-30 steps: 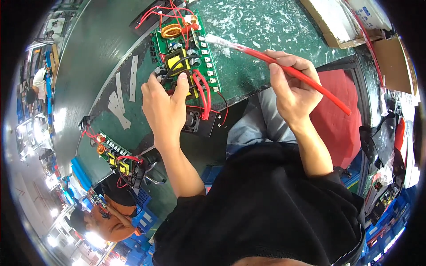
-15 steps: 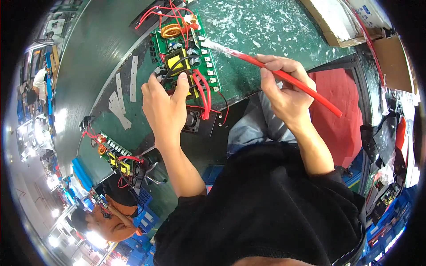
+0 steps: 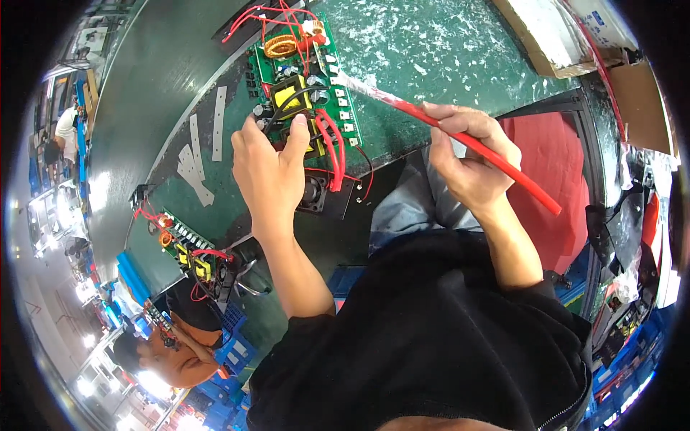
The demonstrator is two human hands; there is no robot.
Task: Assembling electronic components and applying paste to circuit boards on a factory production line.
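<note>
My left hand (image 3: 269, 169) grips the near part of a green circuit board (image 3: 332, 108), thumb and fingers round its components. The board carries yellow-wrapped transformers (image 3: 287, 95), a copper-wound ring coil (image 3: 279, 47), capacitors and red and black wires. Small white-topped parts (image 3: 343, 103) line its right edge. In my right hand (image 3: 478, 154) is a slim red-handled brush (image 3: 413, 109), held like a pen. Its white-coated tip touches or hovers just over one part in that row; I cannot tell which. A black fan (image 3: 313, 194) sits at the board's near end.
White smears cover the green tabletop (image 3: 424, 43). Flat metal strips (image 3: 218, 126) lie left of the board, and a second circuit board (image 3: 190, 248) stands nearer left. Cardboard boxes (image 3: 640, 100) are at the right, beside a red cloth (image 3: 550, 194). Another person (image 3: 176, 352) sits lower left.
The brush tip has moved slightly toward me and right, down the row of parts. My right hand moved with it. The board and my left hand have shifted slightly right.
</note>
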